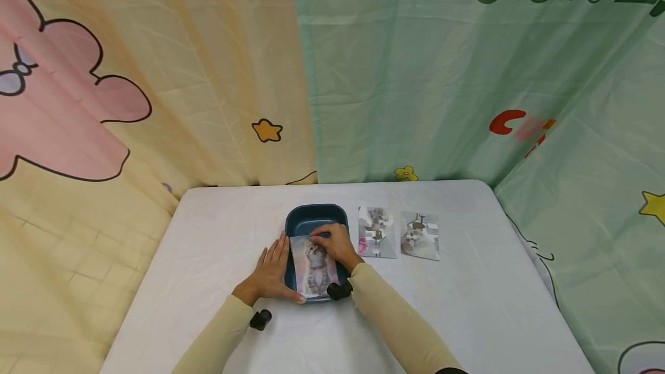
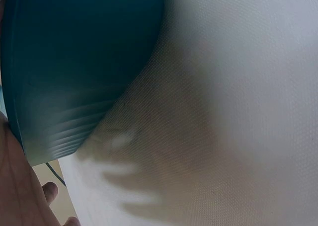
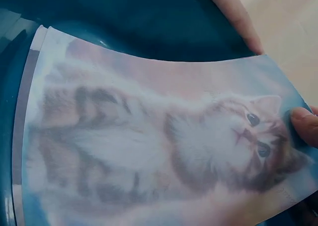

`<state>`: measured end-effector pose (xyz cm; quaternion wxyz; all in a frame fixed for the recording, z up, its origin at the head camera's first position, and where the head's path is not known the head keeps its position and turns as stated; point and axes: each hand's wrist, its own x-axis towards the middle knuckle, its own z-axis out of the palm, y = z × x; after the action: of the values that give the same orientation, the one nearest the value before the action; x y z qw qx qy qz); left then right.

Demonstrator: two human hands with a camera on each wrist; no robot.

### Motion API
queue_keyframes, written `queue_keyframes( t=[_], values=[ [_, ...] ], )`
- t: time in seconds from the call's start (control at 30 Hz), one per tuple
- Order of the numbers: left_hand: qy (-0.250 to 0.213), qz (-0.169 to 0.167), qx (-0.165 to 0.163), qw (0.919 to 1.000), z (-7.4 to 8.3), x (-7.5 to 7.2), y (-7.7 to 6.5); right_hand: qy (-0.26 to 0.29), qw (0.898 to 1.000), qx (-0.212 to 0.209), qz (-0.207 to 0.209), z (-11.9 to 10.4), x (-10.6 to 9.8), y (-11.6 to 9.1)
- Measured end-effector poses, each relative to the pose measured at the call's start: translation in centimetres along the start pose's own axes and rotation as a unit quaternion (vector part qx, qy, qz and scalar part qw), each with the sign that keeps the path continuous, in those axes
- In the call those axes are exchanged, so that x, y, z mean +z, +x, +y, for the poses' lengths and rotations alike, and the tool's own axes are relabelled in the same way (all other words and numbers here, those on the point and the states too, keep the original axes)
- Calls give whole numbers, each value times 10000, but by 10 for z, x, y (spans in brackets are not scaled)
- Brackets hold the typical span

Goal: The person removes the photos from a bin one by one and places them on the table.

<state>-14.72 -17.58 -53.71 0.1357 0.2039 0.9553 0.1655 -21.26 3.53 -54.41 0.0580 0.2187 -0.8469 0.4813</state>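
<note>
A dark teal tray (image 1: 318, 212) stands on the white table. My left hand (image 1: 270, 275) lies along its left side, fingers straight, with the thumb by the near rim; in the left wrist view the palm (image 2: 17, 186) meets the tray's outer wall (image 2: 74, 87). My right hand (image 1: 335, 245) pinches the far edge of a kitten photo card (image 1: 314, 273) over the tray. In the right wrist view the thumb (image 3: 304, 124) lies on the slightly bowed card (image 3: 149, 131). The edge of another card (image 3: 25, 131) shows beneath its lower end.
Two more photo cards lie flat to the right of the tray: one nearer (image 1: 378, 232) and one farther right (image 1: 419, 236). Patterned curtains (image 1: 395, 85) hang behind the table (image 1: 218, 218) and along both sides. A black wrist camera (image 1: 261, 320) sits at the left wrist.
</note>
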Motion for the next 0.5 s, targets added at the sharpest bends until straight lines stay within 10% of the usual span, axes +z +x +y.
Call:
queue_keyframes(
  t=[0.5],
  values=[
    [-3,-11,-3,10000,1,-1,-1,-144,9995,-203,-194,-7,-5,-2]
  ],
)
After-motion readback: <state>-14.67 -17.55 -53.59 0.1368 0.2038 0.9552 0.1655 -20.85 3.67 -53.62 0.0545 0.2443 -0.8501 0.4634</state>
